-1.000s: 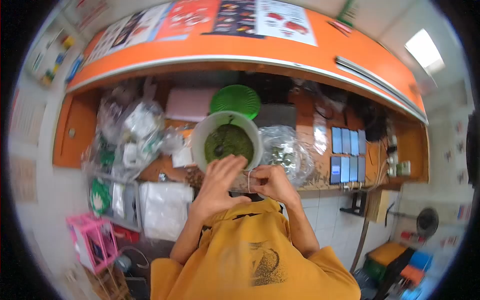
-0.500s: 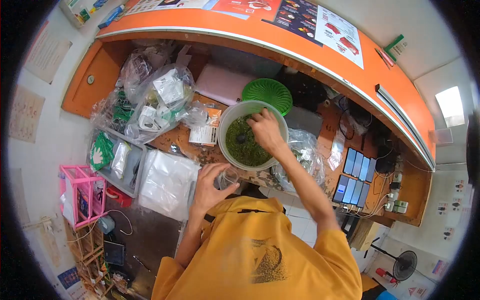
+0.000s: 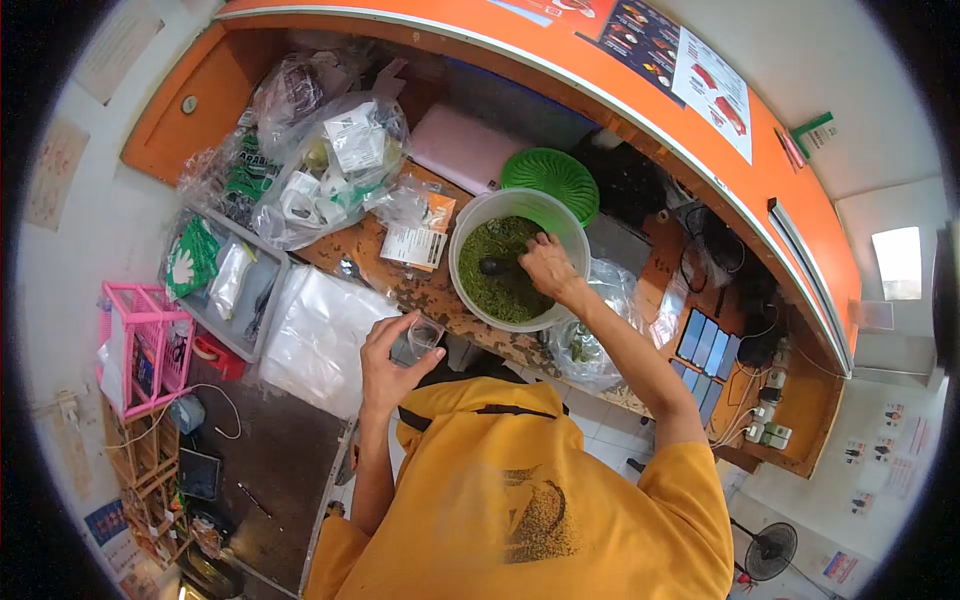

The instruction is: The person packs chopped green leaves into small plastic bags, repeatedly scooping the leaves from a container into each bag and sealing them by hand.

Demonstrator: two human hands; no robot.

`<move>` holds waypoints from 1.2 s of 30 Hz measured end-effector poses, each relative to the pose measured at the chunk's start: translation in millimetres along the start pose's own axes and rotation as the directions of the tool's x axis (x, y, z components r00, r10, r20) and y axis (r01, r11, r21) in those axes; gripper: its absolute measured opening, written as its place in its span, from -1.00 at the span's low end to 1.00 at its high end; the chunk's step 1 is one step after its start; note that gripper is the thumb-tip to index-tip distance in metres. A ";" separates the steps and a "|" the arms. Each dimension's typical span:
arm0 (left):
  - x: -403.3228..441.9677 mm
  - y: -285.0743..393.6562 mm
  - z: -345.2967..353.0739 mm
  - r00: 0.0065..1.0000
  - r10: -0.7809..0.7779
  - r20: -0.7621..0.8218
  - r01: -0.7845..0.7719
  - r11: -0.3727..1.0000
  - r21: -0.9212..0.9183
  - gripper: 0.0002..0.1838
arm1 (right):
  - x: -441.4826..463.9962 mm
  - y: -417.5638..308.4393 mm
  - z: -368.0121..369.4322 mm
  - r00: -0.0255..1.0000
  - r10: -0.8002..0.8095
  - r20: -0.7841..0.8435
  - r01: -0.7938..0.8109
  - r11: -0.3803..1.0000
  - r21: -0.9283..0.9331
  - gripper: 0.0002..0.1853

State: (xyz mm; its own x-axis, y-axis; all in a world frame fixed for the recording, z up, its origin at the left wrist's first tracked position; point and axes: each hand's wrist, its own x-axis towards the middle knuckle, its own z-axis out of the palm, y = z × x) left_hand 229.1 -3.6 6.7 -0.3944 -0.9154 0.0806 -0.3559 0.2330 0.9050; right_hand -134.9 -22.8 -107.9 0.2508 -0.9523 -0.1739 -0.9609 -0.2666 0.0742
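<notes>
My left hand holds a small clear cup between thumb and fingers, just past the front edge of the worn wooden table. A large translucent tub full of chopped green material stands on that table. My right hand reaches inside the tub, its fingers bunched at the green material; what they hold is hidden. Touching or close to those fingers is a dark rounded object in the green material. The inside of the cup is too small to make out.
Behind the tub lies a green ribbed lid. Plastic bags fill the left side, above a grey tray and a stack of clear plastic sheets. Another bag lies right of the tub. Several phones stand farther right.
My right hand has gone from beside my left hand into the tub. My left hand has moved left with the cup, now seen clearly. The camera view has turned and shifted.
</notes>
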 end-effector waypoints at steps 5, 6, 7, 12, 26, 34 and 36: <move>11.1 11.3 4.0 0.999 0.027 0.041 -0.028 0.999 0.019 -0.34 | 0.6 -2.0 10.5 0.998 0.016 -0.067 -0.012 0.998 0.061 -0.86; 11.9 13.2 3.2 0.998 0.040 0.038 -0.041 0.999 0.032 -0.33 | -2.1 -4.6 4.4 0.995 0.034 -0.089 -0.026 0.995 0.098 -0.86; 12.0 14.1 2.2 0.999 0.037 0.033 -0.038 0.999 0.035 -0.33 | -4.4 -7.3 0.8 0.992 0.053 -0.110 -0.038 0.990 0.135 -0.86; 9.4 7.1 -1.2 0.999 0.032 0.015 -0.033 0.998 0.045 -0.32 | -31.8 -24.3 -16.3 0.992 0.075 0.103 -0.110 0.916 0.385 -0.83; 76.8 29.5 48.3 0.986 0.166 0.012 -0.166 0.986 0.025 -0.36 | -104.0 9.3 -85.0 0.907 0.357 0.222 -0.373 0.441 0.816 -0.71; 111.3 21.0 112.2 0.967 0.246 0.070 -0.254 0.957 0.140 -0.39 | -124.9 -5.6 -115.4 0.764 0.630 0.142 -0.376 0.256 0.891 -0.75; 113.6 18.5 123.4 0.970 0.231 0.081 -0.241 0.960 0.144 -0.39 | -124.8 -14.5 -132.4 0.707 0.677 0.205 -0.433 0.185 0.882 -0.74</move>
State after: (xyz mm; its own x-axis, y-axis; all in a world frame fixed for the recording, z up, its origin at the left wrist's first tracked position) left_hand 73.2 -62.8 -19.0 -0.5330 -0.8072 0.2537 -0.3684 0.4913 0.7892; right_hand -136.7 80.2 42.7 -0.4975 -0.8230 -0.2741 -0.3894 0.4942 -0.7772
